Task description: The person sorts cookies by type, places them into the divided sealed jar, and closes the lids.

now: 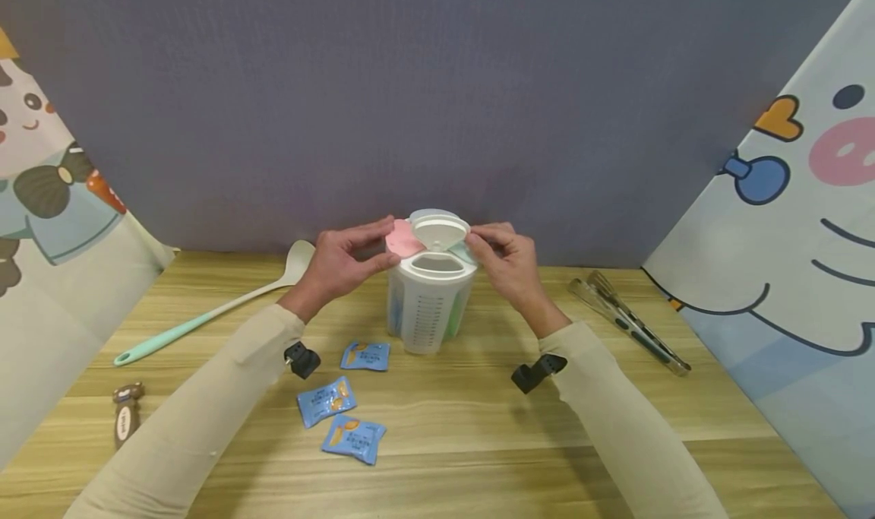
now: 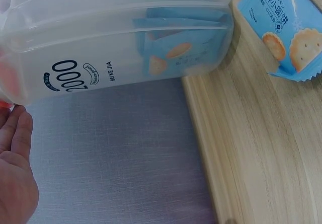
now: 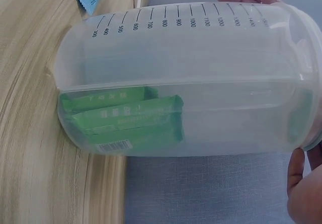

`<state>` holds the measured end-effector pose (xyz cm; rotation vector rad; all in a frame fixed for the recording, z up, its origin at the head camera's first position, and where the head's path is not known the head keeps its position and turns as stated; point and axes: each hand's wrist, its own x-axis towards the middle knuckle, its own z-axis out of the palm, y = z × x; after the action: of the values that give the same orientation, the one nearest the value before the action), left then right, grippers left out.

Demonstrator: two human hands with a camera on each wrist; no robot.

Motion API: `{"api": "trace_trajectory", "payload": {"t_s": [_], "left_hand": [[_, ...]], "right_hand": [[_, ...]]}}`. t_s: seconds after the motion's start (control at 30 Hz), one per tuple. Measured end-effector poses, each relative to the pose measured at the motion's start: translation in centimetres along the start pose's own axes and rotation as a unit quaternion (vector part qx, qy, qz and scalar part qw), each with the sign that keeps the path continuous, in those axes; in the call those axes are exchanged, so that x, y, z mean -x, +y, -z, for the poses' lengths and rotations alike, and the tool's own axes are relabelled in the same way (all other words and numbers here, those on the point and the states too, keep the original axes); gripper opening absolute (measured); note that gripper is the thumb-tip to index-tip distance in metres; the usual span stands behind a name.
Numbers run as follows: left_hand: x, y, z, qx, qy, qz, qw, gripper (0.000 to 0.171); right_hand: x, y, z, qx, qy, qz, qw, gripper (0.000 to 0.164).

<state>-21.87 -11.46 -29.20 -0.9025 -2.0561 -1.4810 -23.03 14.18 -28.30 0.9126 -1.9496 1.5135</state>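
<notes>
A translucent storage container (image 1: pixel 422 314) stands upright on the table, with measuring marks on its front wall. Its divided lid has a pink flap (image 1: pixel 404 239) on the left, a pale green flap (image 1: pixel 463 252) on the right and a raised white flap (image 1: pixel 440 232) over an open front compartment. My left hand (image 1: pixel 345 259) grips the lid's left edge, thumb in front and fingers behind. My right hand (image 1: pixel 508 261) holds the lid's right edge beside the raised flap. Inside lie blue packets (image 2: pixel 183 48) and green packets (image 3: pixel 128 116) in separate compartments.
Several blue biscuit packets, one of them nearest the container (image 1: pixel 365 356), lie in front. A white ladle with a mint handle (image 1: pixel 205 315) lies left, above a brown bear-shaped item (image 1: pixel 126 414). Metal tongs (image 1: pixel 629 321) lie right. A grey wall (image 1: pixel 437 101) rises behind.
</notes>
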Motion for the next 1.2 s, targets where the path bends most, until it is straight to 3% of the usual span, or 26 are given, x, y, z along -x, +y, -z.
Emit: {"api": "trace_trajectory", "payload": {"t_s": [0.7,1.03,1.2], "left_hand": [[0.1,-0.2,0.0,0.006,0.0,0.001,1.0,0.044],[0.0,0.0,0.0,-0.003,0.0,-0.001,1.0,0.044],[0.0,0.1,0.0,0.002,0.004,-0.006,1.0,0.044]], "right_hand": [[0.1,-0.1,-0.1,0.003,0.007,0.038,0.999,0.015],[0.7,-0.1,-0.2,-0.017,0.083,0.091,0.992,0.018],[2.1,-0.7,-1.1,-0.055,0.093,0.105,0.989,0.032]]}}
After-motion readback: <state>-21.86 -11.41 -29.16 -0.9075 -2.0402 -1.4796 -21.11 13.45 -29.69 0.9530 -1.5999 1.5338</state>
